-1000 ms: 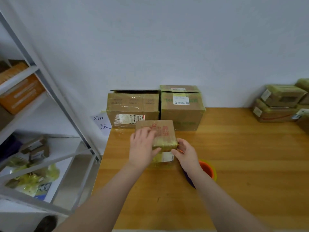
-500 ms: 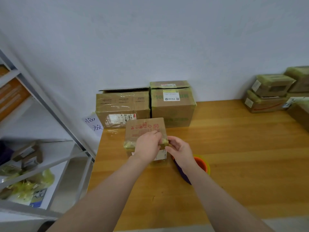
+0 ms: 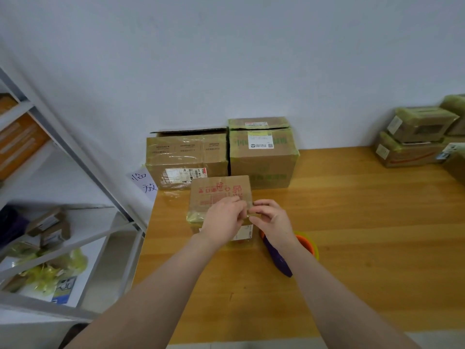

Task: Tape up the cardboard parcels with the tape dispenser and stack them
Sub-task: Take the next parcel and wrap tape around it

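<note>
A small cardboard parcel (image 3: 218, 193) with red print and yellowish tape on its near edge stands on the wooden table (image 3: 352, 235). My left hand (image 3: 224, 220) lies over its near right top, fingers curled at the edge. My right hand (image 3: 270, 219) meets it there, thumb and fingers pinching at the parcel's near right corner. What they pinch is too small to make out. The tape dispenser (image 3: 289, 250), purple handle with an orange and yellow roll, lies on the table under my right wrist.
Two larger taped boxes (image 3: 187, 157) (image 3: 263, 152) stand against the wall behind the parcel. A stack of taped parcels (image 3: 415, 139) sits at the table's far right. A grey metal shelf unit (image 3: 75, 172) with boxes and bags stands left of the table.
My left hand slid from the parcel's top toward its near right corner. My right hand rose from the parcel's side to meet it, and both now pinch at that corner.
</note>
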